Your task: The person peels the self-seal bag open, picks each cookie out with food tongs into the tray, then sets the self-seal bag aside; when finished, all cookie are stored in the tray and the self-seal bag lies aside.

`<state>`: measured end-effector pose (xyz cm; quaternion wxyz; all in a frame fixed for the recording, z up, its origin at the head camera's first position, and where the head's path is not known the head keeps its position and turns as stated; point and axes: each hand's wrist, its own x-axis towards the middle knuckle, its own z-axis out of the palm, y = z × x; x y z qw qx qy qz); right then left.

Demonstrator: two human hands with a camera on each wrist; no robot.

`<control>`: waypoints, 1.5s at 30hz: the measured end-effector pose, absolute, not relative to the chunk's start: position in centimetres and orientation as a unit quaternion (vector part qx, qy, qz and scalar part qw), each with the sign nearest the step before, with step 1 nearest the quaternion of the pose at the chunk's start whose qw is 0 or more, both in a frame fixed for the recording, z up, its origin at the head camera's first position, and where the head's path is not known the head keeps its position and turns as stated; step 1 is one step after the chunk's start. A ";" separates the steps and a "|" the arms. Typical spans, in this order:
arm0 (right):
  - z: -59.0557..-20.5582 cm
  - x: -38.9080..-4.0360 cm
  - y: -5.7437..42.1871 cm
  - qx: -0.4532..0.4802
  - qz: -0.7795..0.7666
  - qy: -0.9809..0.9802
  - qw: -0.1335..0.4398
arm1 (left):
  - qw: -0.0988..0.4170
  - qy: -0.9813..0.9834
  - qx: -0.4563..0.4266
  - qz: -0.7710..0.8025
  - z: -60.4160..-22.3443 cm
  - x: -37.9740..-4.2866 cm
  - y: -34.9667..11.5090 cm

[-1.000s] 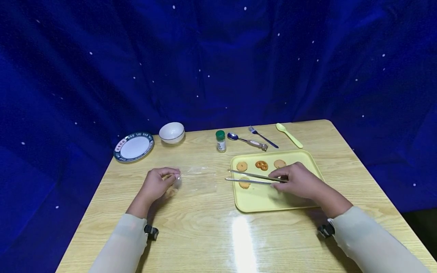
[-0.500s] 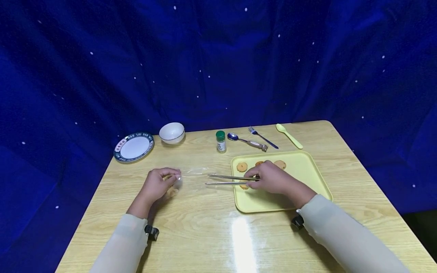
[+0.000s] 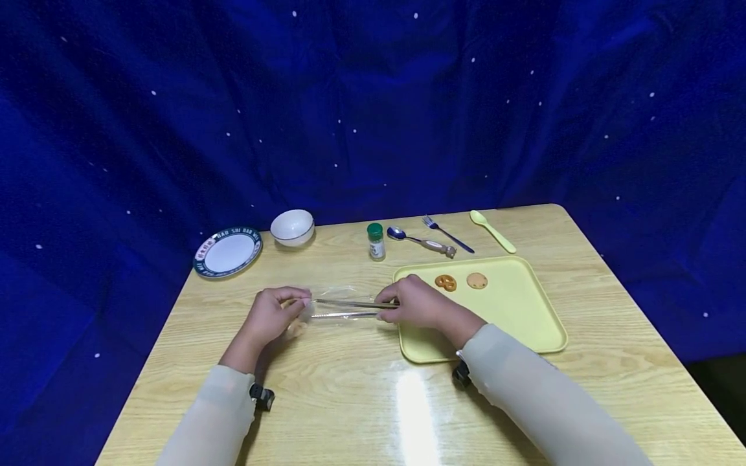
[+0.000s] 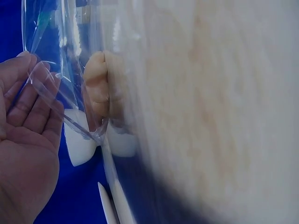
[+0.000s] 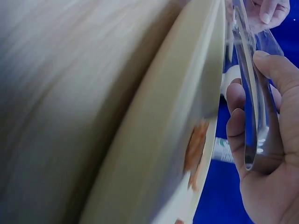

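Observation:
My left hand [image 3: 265,320] pinches the edge of a clear plastic bag [image 4: 70,100] near the middle left of the table. Inside the bag is a tan, rounded piece [image 4: 96,79] of baked-looking food, just under that hand in the head view. My right hand [image 3: 415,304] grips metal tongs [image 3: 350,315], whose spread arms point left and overlap the bag, tips right beside the left fingertips. Below the right hand lies a yellow tray [image 3: 513,323] with a pretzel [image 3: 445,283] and a round cookie [image 3: 477,280] in view. The right hand hides the tray's left part.
Along the back stand a rimmed plate [image 3: 230,252], a white bowl [image 3: 293,228] and a green-capped shaker [image 3: 376,243]. Farther right lie a spoon with a brown handle [image 3: 434,246], a fork [image 3: 449,234] and a pale yellow spoon [image 3: 494,232]. A blue curtain [image 3: 373,116] hangs behind.
My right hand has moved left with the tongs, from over the tray's middle to its left edge, and the tips now overlap the bag. The left hand has stayed nearly still, pinching the bag.

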<state>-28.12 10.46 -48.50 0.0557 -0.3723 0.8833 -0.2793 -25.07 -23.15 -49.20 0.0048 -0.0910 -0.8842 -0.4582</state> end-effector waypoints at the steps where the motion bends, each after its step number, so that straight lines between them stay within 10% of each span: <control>1: -48.5 -28.2 10.1 -0.369 -0.283 0.883 0.058 | 0.005 -0.884 -0.088 -0.460 -49.2 -25.1 -23.1; 45: -48.6 -29.0 6.3 -0.376 -0.257 0.888 0.064 | -0.002 -0.879 -0.094 -0.467 -49.1 -25.1 -23.2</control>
